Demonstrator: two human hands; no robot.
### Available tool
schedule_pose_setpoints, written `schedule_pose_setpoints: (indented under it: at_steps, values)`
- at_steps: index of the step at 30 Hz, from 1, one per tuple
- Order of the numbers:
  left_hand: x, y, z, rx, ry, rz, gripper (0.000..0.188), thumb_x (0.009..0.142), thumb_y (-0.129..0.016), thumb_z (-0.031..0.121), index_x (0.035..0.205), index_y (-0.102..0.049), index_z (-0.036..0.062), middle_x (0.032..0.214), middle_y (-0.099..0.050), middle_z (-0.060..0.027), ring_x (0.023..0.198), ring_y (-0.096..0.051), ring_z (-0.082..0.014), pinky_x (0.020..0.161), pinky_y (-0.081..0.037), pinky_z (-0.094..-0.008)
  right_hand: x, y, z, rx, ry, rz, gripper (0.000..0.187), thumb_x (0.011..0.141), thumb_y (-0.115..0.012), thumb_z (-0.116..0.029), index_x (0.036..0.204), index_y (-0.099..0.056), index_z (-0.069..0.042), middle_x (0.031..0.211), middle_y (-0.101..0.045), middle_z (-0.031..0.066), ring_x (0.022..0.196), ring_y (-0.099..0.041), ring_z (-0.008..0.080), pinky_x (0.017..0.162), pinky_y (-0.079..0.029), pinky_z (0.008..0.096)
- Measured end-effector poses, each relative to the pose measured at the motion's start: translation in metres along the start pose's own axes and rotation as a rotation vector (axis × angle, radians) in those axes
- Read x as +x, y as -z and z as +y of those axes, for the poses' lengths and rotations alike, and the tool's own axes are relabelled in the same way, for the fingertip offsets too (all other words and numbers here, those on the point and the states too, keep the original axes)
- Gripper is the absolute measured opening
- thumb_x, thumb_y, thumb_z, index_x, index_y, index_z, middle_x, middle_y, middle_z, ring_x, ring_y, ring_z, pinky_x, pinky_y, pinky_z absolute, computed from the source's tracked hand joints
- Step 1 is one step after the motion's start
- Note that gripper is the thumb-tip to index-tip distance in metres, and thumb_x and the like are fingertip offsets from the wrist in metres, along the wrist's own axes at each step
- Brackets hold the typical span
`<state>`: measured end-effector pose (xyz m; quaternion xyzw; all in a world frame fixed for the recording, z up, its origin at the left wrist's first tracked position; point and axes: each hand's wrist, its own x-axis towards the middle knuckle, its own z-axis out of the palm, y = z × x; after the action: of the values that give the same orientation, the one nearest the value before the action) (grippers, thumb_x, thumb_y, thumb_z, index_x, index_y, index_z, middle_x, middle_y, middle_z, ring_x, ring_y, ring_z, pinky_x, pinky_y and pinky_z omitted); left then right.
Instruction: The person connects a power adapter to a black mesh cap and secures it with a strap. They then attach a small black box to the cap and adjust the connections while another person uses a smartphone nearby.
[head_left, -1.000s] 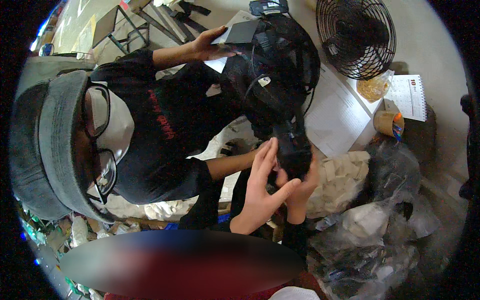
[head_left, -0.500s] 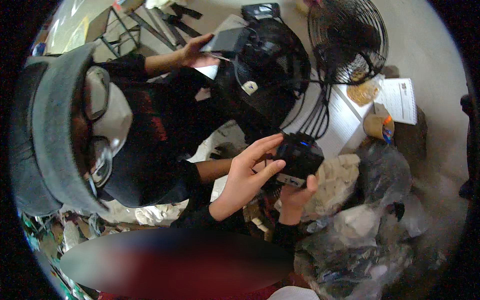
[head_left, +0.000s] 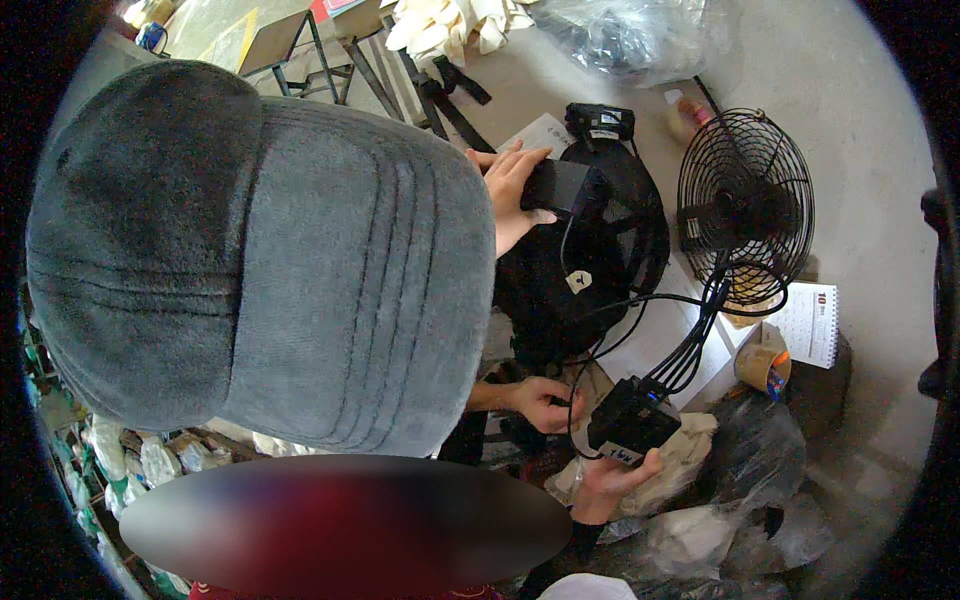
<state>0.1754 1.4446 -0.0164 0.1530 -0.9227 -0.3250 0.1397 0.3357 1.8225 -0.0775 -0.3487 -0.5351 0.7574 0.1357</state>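
My right hand [head_left: 605,485] holds a black box-shaped device [head_left: 635,420] from below. Several black cables run from the device, and a small blue light glows on it. Farther off, what appears to be my left hand [head_left: 515,190] grips a dark rectangular box [head_left: 560,187], thumb and fingers spread across its end; the cap hides its arm. The dark box rests over a bulky black mesh item [head_left: 560,270]. A co-worker's hand [head_left: 545,403] pinches a thin black cable beside the device; more fingers [head_left: 481,160] show by the dark box.
A co-worker's grey cap [head_left: 330,270] fills the left. A black wire-caged fan [head_left: 745,205] stands at the right, near a spiral calendar [head_left: 805,325] and a brown cup [head_left: 762,368] of pens. Plastic bags [head_left: 745,450] lie at lower right; pale gloves [head_left: 455,25] lie at the top.
My left hand has left the black device and gone up to the dark box. My right hand still holds the device. The co-worker's head has leaned in to the right.
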Motion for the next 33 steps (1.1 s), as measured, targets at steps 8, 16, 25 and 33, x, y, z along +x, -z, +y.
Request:
schedule_pose_setpoints:
  at_steps: [8,16,25,33]
  values:
    - [0.002,-0.040,-0.006,0.052,-0.192,0.373,0.082,0.058,-0.085,0.017,0.130,-0.045,0.0133,0.142,-0.051,-0.0088,0.129,-0.049,-0.0334,0.115,-0.026,-0.0528,-0.025,-0.021,-0.005,-0.679,0.705,-0.277,0.067,0.086,-0.053,-0.050,0.134,-0.053,-0.004,0.130,-0.059,0.0109,0.115,-0.057,0.0308,0.102,-0.045,0.0437]
    - [0.004,-0.019,-0.021,-0.125,-0.321,0.339,0.071,0.060,-0.078,0.033,0.123,-0.056,0.0102,0.119,-0.065,-0.0125,0.111,-0.061,-0.0323,0.101,-0.040,-0.0459,-0.041,-0.059,-0.048,0.323,-0.217,-0.527,0.075,0.082,-0.047,-0.056,0.134,-0.053,-0.002,0.131,-0.058,0.0161,0.118,-0.058,0.0344,0.099,-0.050,0.0482]
    - [-0.004,-0.028,-0.005,-0.357,-0.135,0.054,0.076,0.060,-0.082,0.035,0.125,-0.055,0.0081,0.105,-0.068,-0.0186,0.102,-0.064,-0.0397,0.089,-0.049,-0.0436,-0.048,-0.065,-0.058,0.362,-0.205,-0.586,0.070,0.086,-0.049,-0.052,0.138,-0.051,-0.006,0.130,-0.059,0.0127,0.113,-0.061,0.0324,0.097,-0.051,0.0433]
    - [0.001,-0.019,0.014,-0.152,-0.030,-0.212,0.082,0.059,-0.084,0.031,0.129,-0.049,0.0095,0.099,-0.068,-0.0214,0.095,-0.068,-0.0385,0.086,-0.052,-0.0426,-0.048,-0.059,-0.045,-0.218,0.209,-0.321,0.067,0.085,-0.050,-0.052,0.134,-0.054,-0.005,0.129,-0.060,0.0123,0.111,-0.062,0.0308,0.095,-0.052,0.0415]
